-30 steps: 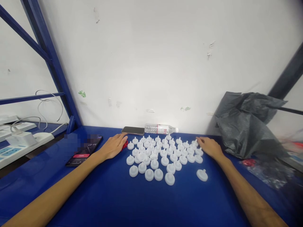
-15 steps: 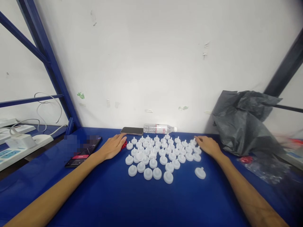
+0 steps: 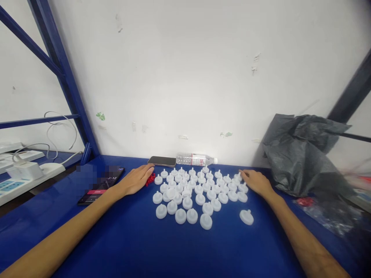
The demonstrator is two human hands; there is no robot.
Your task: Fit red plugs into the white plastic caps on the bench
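Several white plastic caps with pointed spouts [image 3: 192, 216] lie in a loose group on the blue tabletop [image 3: 179, 255]. Left of them, my left hand [image 3: 135, 180] rests flat with its fingers stretched out. Small red pieces [image 3: 150, 179] lie right beside its fingertips, partly covered by the hand. On the other side, my right hand [image 3: 257, 182] lies on the table, its fingers reaching to the rightmost caps and holding nothing that I can see. A single white cap [image 3: 246, 217] sits apart, nearer to me.
A clear bottle [image 3: 197, 159] lies along the wall beside a phone [image 3: 161, 161]. Another phone [image 3: 101, 189] is by my left forearm. Power strips [image 3: 31, 177] stand far left. At right are a grey plastic bag [image 3: 301, 154] and a clear bag [image 3: 330, 216] with something red.
The view has shifted slightly. More of the red pieces show beside my left hand. Both hands stay in nearly the same places, and the caps keep their arrangement.
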